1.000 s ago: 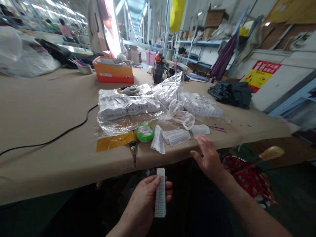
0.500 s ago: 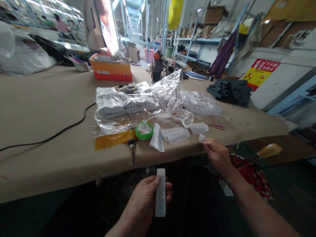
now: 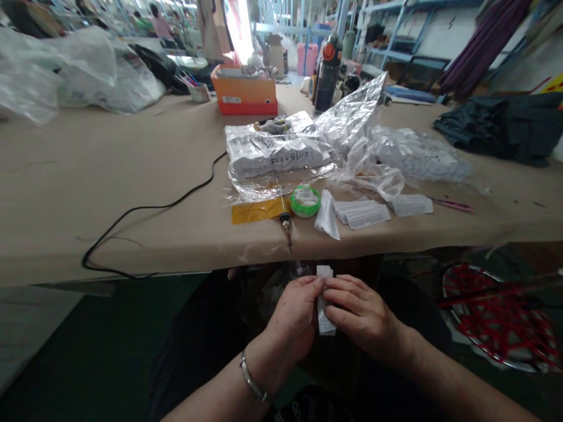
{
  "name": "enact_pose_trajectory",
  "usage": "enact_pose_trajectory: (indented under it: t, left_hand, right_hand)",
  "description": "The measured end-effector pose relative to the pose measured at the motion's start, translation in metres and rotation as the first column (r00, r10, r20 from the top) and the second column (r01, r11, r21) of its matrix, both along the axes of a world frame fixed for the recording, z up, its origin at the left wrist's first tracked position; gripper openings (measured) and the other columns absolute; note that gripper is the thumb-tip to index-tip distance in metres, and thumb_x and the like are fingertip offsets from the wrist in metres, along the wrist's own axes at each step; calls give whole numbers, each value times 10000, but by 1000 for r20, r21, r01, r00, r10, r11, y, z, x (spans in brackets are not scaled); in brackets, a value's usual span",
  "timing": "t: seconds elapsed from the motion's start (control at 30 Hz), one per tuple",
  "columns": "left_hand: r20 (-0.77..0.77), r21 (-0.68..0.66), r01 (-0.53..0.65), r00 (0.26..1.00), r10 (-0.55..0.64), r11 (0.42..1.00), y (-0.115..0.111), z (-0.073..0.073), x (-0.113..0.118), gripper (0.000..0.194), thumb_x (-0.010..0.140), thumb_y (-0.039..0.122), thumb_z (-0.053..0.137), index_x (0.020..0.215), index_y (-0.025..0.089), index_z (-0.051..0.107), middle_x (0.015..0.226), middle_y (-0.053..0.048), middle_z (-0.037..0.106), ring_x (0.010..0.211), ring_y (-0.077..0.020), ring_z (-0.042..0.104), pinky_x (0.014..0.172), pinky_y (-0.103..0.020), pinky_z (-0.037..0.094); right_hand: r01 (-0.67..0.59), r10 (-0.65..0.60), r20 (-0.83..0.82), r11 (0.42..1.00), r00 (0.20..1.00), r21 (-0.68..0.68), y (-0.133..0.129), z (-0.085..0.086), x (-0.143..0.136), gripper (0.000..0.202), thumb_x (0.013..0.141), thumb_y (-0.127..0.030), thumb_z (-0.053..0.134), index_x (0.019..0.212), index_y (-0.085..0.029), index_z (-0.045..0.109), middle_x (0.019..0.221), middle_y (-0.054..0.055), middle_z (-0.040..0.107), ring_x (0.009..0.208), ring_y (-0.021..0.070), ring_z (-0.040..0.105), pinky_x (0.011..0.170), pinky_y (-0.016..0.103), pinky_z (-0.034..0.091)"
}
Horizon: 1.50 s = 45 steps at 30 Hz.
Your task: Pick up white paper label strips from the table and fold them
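Note:
My left hand (image 3: 294, 316) grips a narrow stack of white printed labels (image 3: 326, 326) below the table's front edge, thumb on top. Against the same stack, from the other side, my right hand (image 3: 367, 313) lays its curled fingers; its thumb is hidden. On the table lie a fanned bundle of labels (image 3: 326, 215), a spread pile of printed labels (image 3: 365, 212) and another label stack (image 3: 411, 205). Left of these are a green round tin (image 3: 305, 201) with whitish stuff inside and a soldering iron (image 3: 285, 228), its tip towards the edge.
Clear plastic bags of white bundles (image 3: 281, 155) lie behind the labels. Farther back stand an orange box (image 3: 246, 94) and a dark bottle (image 3: 326, 76). A black cable (image 3: 149, 208) curves across the left. Pink-handled scissors or tweezers (image 3: 455, 204) and dark cloth (image 3: 501, 129) are right.
My right hand has come from the table edge, where it held a small white piece, to the labels in my left hand. That piece no longer shows. The view has turned left and downward.

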<state>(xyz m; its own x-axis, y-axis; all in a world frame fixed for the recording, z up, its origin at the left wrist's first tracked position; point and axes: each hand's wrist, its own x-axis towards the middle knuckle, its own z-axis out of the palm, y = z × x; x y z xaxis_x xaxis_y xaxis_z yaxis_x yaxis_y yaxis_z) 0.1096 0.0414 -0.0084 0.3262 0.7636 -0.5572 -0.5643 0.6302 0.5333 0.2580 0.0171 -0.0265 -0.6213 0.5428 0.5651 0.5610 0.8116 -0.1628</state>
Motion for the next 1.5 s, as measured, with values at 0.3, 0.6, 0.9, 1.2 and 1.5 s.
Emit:
enact_pose_trajectory:
  t: [0.3, 0.6, 0.9, 1.2, 1.5]
  left_hand:
    - [63, 41, 65, 996, -67, 997, -4, 2, -3, 184, 694, 240, 723, 713, 75, 644, 617, -34, 614, 510, -79, 545, 490, -175, 420]
    - [1, -52, 300, 954, -301, 952, -10, 13, -10, 171, 857, 242, 529, 856, 87, 602, 705, -89, 658, 516, -129, 609, 527, -254, 509]
    - [37, -42, 472, 882, -470, 881, -25, 6, -11, 254, 874, 309, 513, 986, 99, 599, 728, -73, 649, 523, -108, 603, 524, -229, 496]
    - [-25, -26, 497, 867, -498, 867, -30, -3, -16, 221, 843, 307, 542, 817, 98, 612, 683, -57, 625, 478, -81, 549, 474, -196, 433]
    - [-46, -61, 419, 905, -422, 906, -38, 3, -21, 183, 797, 289, 609, 784, 106, 617, 660, -26, 591, 505, -84, 543, 503, -204, 425]
  right_hand:
    - [-51, 52, 29, 998, 998, -38, 2, 4, 3, 117, 866, -102, 536, 917, -147, 631, 1050, 76, 680, 1129, 225, 549, 995, 408, 427]
    - [-191, -377, -517, 636, 769, -748, 4, 3, 18, 371, 791, -305, 672, 1134, -236, 547, 1057, 53, 589, 1004, 193, 572, 868, 331, 476]
    - [-772, -436, -669, -105, 602, -627, 18, -18, 13, 329, 624, -244, 792, 911, -157, 654, 1171, 85, 577, 1000, 198, 578, 879, 328, 440]
    - [-645, -392, -573, -71, 719, -761, 13, -13, 11, 465, 653, -334, 777, 1059, -182, 610, 1025, 51, 633, 784, 133, 611, 711, 258, 492]
    - [104, -263, -133, 725, 956, -681, -16, 14, 2, 383, 866, -350, 565, 1200, -162, 551, 1112, 122, 608, 1046, 235, 565, 906, 396, 475]
